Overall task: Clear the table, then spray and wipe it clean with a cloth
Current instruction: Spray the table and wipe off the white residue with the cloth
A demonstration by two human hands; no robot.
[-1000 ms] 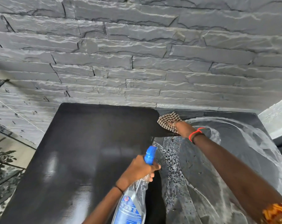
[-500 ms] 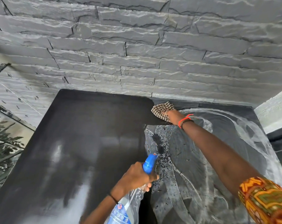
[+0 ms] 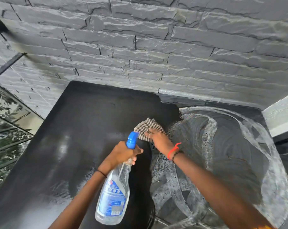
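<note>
Nothing stood on the counter (image 3: 90,129), so I judged the clearing done and the wiping about half done. Pale swirled smears covered the right side, while the dark left side showed none. My left hand (image 3: 123,152) was clamped round the neck of the spray bottle (image 3: 113,192), held just above the middle of the counter. My right hand (image 3: 158,139) pressed the checked cloth (image 3: 148,128) flat near the middle, fingers stretched out. The counter's near edge was cut off from view, the bottle's label was too blurred to read, and I couldn't tell whether the dark side was dry or a different surface.
</note>
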